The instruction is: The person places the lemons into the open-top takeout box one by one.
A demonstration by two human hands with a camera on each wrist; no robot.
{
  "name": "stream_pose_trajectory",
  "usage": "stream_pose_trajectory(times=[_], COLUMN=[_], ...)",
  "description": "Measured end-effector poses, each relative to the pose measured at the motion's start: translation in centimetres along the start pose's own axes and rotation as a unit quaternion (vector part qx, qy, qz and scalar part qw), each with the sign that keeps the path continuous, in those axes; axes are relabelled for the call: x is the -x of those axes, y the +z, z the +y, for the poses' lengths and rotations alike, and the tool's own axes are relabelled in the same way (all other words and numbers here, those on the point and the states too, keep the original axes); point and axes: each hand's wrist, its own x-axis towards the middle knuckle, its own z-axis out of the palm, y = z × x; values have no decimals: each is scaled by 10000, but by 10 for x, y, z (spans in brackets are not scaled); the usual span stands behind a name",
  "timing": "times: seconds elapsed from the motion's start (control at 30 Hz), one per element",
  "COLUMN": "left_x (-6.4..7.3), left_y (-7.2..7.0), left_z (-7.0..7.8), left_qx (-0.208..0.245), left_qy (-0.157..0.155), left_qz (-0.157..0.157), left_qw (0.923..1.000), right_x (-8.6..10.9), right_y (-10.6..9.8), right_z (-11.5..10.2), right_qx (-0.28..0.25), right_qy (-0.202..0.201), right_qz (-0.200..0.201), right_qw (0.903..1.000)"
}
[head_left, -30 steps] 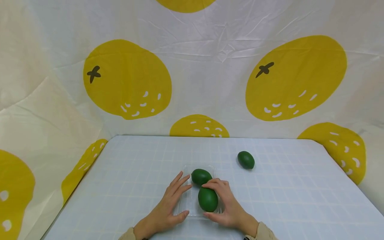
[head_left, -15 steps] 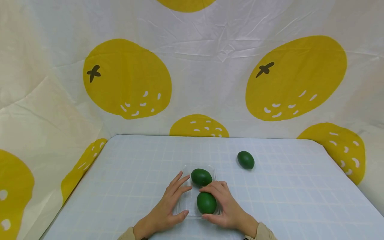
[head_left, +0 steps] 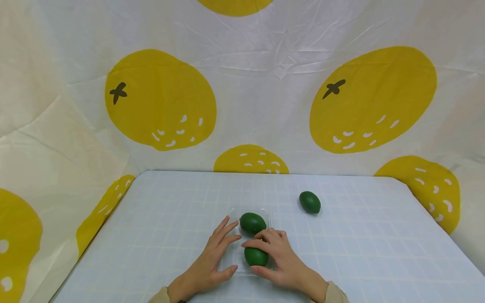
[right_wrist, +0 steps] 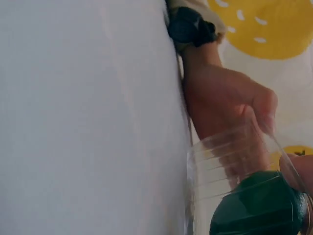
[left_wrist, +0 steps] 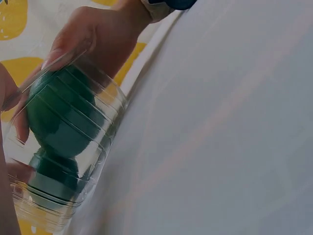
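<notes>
My right hand [head_left: 282, 261] holds a dark green lime [head_left: 256, 256] inside the near half of a clear plastic box [head_left: 236, 271]. Its thumb is on the near side and its fingers curve over the top. A second lime [head_left: 252, 223] lies in the far half of the box. At the box's left side is my left hand [head_left: 208, 263], its fingers spread and fairly straight, fingertips and thumb over the rim. The left wrist view shows the two limes through the ribbed clear wall [left_wrist: 93, 115]. In the right wrist view, the near lime [right_wrist: 259, 205] shows through the wall too.
A third lime [head_left: 310, 202] lies on the pale checked tablecloth [head_left: 352, 235], behind the box and to its right. Beyond the table's far edge hangs a white cloth [head_left: 261, 101] printed with yellow fruit.
The near lime has moved left and slightly toward me in the box, with my right hand's fingers shifting left over its top. My left hand has hardly moved.
</notes>
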Motion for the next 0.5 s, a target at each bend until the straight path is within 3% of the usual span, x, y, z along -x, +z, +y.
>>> stream_pose_trajectory(times=[0.27,0.5], left_x=[1,1], left_y=[1,1], left_z=[0,0], left_qx=[10,35], left_qy=[83,-28], left_qz=[54,-7], left_qw=[10000,10000], right_x=[-10,-15], right_y=[-13,-9], right_z=[-16,-25], right_qx=[-54,233], right_qy=[898,1499], right_qz=[-959,-979], right_qw=[9913,9836])
